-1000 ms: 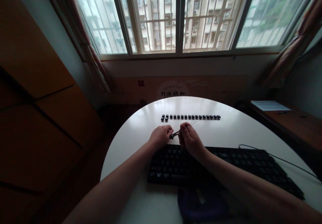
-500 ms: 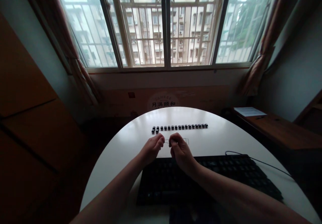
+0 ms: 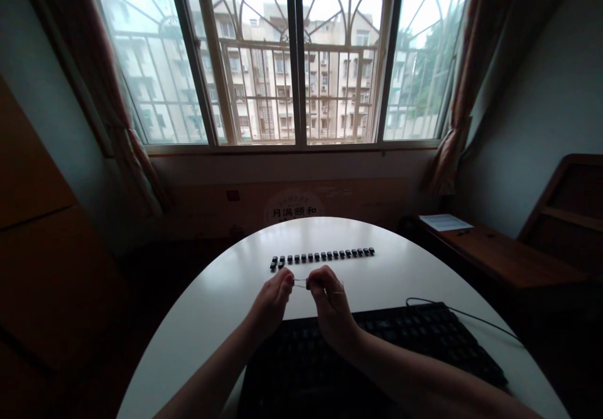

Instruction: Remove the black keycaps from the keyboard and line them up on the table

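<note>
Over the white round table (image 3: 207, 318), my left hand (image 3: 272, 303) and my right hand (image 3: 330, 306) meet with pinched fingers. Between them runs a thin wire tool, a keycap puller (image 3: 301, 284), and my right fingers also pinch a small dark piece on it, probably a keycap. My left fingertips hold the wire's other end. A row of several black keycaps (image 3: 323, 257) lies on the table just beyond the hands. A black keyboard (image 3: 414, 343) lies under my forearms, near the table's front.
A cable (image 3: 452, 311) runs from the keyboard off to the right. A wooden side table (image 3: 499, 255) with a sheet of paper (image 3: 445, 222) stands at the right. Behind the table are a cardboard panel with printed characters (image 3: 294, 208), a barred window and curtains.
The view has tilted up, so hands, keycap row and keyboard sit lower in the picture. The hands stay together on the wire puller, with the dark piece now at my right fingertips.
</note>
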{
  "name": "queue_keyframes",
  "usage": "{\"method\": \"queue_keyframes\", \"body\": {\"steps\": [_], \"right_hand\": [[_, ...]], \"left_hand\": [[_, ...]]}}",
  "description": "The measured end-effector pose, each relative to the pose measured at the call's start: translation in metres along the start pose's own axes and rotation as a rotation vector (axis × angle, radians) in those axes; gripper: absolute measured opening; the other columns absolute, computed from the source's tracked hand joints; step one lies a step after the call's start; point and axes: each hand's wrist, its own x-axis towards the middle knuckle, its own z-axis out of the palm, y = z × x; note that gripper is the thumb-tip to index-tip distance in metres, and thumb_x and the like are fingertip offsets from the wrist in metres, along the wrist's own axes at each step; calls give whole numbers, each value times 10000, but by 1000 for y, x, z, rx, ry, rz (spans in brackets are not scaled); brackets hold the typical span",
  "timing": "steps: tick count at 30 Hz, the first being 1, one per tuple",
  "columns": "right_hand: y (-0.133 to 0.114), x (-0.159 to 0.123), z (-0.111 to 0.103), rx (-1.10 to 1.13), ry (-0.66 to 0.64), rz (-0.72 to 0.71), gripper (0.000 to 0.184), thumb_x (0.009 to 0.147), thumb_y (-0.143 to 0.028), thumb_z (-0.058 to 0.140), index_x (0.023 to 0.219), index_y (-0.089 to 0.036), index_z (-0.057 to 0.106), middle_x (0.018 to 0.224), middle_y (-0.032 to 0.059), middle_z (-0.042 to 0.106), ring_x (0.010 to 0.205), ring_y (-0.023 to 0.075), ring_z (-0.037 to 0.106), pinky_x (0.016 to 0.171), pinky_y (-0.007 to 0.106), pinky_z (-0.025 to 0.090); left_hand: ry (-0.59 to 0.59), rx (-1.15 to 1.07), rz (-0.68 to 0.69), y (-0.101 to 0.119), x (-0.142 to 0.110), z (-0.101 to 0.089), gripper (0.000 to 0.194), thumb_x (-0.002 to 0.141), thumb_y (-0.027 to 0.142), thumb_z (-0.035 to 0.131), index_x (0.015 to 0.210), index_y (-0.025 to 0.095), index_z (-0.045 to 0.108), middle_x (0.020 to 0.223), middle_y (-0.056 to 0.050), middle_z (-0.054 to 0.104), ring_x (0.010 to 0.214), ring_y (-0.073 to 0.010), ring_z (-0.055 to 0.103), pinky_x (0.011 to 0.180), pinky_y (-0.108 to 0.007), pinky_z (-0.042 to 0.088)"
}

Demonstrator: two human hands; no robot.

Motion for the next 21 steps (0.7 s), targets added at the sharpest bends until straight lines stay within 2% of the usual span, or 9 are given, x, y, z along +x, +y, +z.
{"method": "queue_keyframes", "body": {"steps": [5, 11, 14, 17, 19, 21], "right_hand": [[11, -2, 1, 72, -20, 43, 127, 923, -264, 472, 837, -193, 535, 742, -3, 524, 715, 137, 469, 671, 257, 396], [21, 1, -2, 49, 32, 50, 112, 908, -240, 455, 829, -190, 517, 685, -28, 459, 650, 115, 419, 621, 242, 358], [21, 3, 0, 82, -29, 87, 141, 922, -286, 470, 822, -191, 500, 643, -39, 454, 595, 107, 422, 579, 236, 351], [21, 5, 2, 158, -86, 138, 219, 926, -376, 504, 814, -189, 486, 647, -27, 516, 589, 112, 475, 571, 236, 372], [21, 6, 2, 152, -74, 144, 305, 949, -430, 454, 766, -187, 479, 621, -23, 504, 568, 110, 458, 558, 236, 368], [20, 8, 1, 51, -52, 100, 397, 979, -442, 364, 696, -186, 472, 597, -18, 465, 567, 116, 437, 565, 244, 369]], "left_hand": [[35, -35, -9, 8, 2, -2, 420, 958, 537, 296, 732, 217, 443, 582, 37, 448, 542, -149, 448, 539, -269, 374], [213, -130, -106, 6, 9, -11, 455, 919, 577, 280, 661, 228, 416, 499, 49, 408, 468, -144, 405, 491, -266, 357], [196, -110, -89, 6, 9, -12, 476, 897, 620, 314, 653, 225, 420, 498, 47, 423, 466, -142, 417, 488, -265, 353], [166, -95, -79, 7, 9, -11, 500, 860, 671, 385, 651, 218, 431, 501, 49, 433, 459, -137, 427, 471, -257, 341], [179, -133, -86, 7, 10, -10, 511, 827, 693, 440, 650, 214, 438, 499, 56, 424, 450, -129, 423, 455, -246, 333], [190, -212, -95, 6, 12, -9, 511, 794, 698, 496, 657, 207, 456, 497, 65, 416, 437, -118, 414, 442, -235, 334]]}}
